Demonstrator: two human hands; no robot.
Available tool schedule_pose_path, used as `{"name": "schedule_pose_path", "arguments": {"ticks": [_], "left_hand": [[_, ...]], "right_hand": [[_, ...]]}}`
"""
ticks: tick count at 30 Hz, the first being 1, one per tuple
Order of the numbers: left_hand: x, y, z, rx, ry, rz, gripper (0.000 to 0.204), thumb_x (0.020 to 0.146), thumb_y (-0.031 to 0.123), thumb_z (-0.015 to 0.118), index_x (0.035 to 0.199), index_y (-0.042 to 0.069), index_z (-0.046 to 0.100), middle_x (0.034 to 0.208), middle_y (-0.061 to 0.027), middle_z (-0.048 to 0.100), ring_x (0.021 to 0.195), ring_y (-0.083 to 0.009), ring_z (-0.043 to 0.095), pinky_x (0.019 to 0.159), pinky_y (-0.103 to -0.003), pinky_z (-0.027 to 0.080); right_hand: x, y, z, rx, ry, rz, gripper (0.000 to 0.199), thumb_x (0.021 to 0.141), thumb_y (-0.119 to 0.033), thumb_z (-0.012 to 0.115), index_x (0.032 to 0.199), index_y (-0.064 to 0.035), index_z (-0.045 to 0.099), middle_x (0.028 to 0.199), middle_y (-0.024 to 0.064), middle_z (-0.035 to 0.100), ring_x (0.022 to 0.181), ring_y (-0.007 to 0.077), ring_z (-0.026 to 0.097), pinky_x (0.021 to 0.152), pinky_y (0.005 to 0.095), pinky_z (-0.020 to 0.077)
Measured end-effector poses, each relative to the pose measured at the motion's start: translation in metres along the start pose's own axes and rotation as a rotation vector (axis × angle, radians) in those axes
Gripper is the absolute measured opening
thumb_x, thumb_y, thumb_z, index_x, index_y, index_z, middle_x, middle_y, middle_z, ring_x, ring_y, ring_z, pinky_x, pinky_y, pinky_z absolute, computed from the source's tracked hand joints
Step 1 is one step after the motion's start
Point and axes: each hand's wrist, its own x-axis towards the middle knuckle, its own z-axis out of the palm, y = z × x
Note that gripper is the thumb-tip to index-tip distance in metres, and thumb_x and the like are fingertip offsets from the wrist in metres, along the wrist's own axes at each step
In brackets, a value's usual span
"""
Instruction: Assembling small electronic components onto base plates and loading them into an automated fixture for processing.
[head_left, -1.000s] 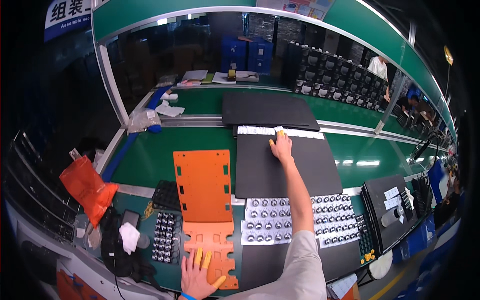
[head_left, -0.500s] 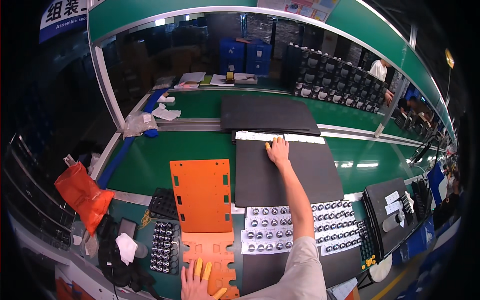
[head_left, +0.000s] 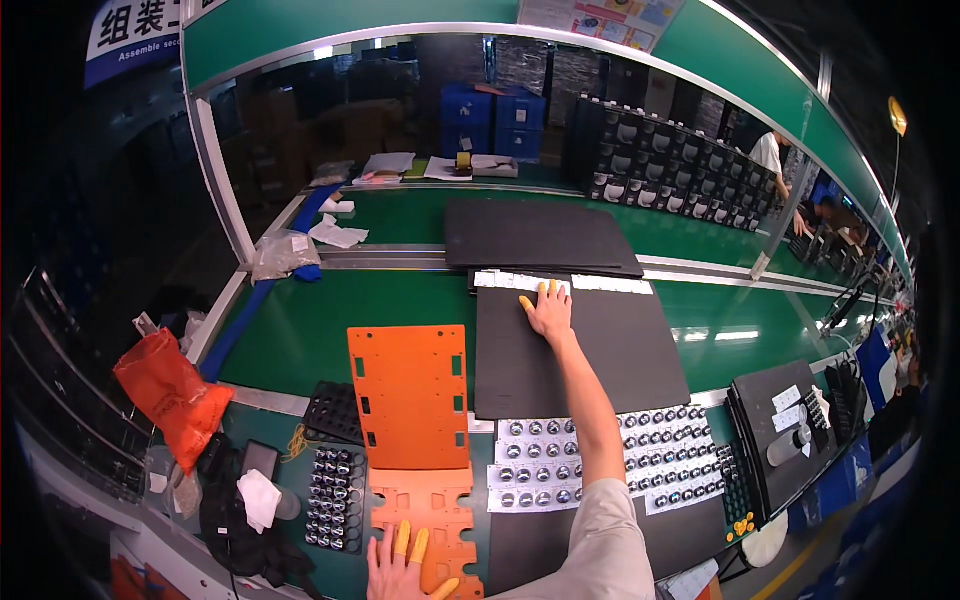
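My right hand (head_left: 549,314) reaches out over a black foam sheet (head_left: 585,350), its fingers spread and yellow finger cots on some tips. Those tips touch or hover at the near edge of a white strip (head_left: 520,281) along the sheet's far end; contact cannot be made out. My left hand (head_left: 400,572), also in yellow finger cots, lies with fingers apart on a light-orange notched plate (head_left: 425,492). Beyond that plate is a brighter orange panel (head_left: 408,395) with slots and holes. White sheets (head_left: 535,478) carrying rows of round shiny lens-like parts lie under and beside my right forearm.
A second white strip (head_left: 612,285) adjoins the first. More black foam (head_left: 540,235) lies behind. A black tray (head_left: 333,500) of shiny round parts stands left of the plates, near an orange bag (head_left: 172,385). Yellow finger cots (head_left: 740,527) lie at right. Another person (head_left: 768,155) is far right.
My right hand has shifted slightly left and toward me, and its fingers have spread from a more bent pose. My left hand stays on the light-orange plate. The view has shifted a little.
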Motion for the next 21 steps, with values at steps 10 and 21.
{"name": "schedule_pose_path", "arguments": {"ticks": [10,21], "left_hand": [[0.002,-0.001,0.002,0.023,0.01,-0.016,0.094,0.078,0.052,0.073,0.154,0.009,0.04,0.158,-0.0195,0.036,0.148,-0.0391,0.027,0.121,-0.058,0.018],[-0.002,0.003,0.003,0.004,0.067,-0.009,0.094,0.077,0.05,0.075,0.153,0.007,0.042,0.157,-0.0211,0.037,0.147,-0.0403,0.029,0.121,-0.058,0.019]], "right_hand": [[-0.036,0.015,-0.037,-0.045,-0.081,-0.07,0.073,0.098,-0.059,0.05,0.146,-0.0037,0.05,0.151,0.0229,0.046,0.141,0.0414,0.04,0.108,0.0573,0.0384],[0.021,0.05,-0.012,0.07,-0.066,0.114,0.085,0.1,-0.061,0.042,0.15,0.0075,0.038,0.158,0.0244,0.037,0.151,0.0392,0.026,0.122,0.0571,0.0181]]}}
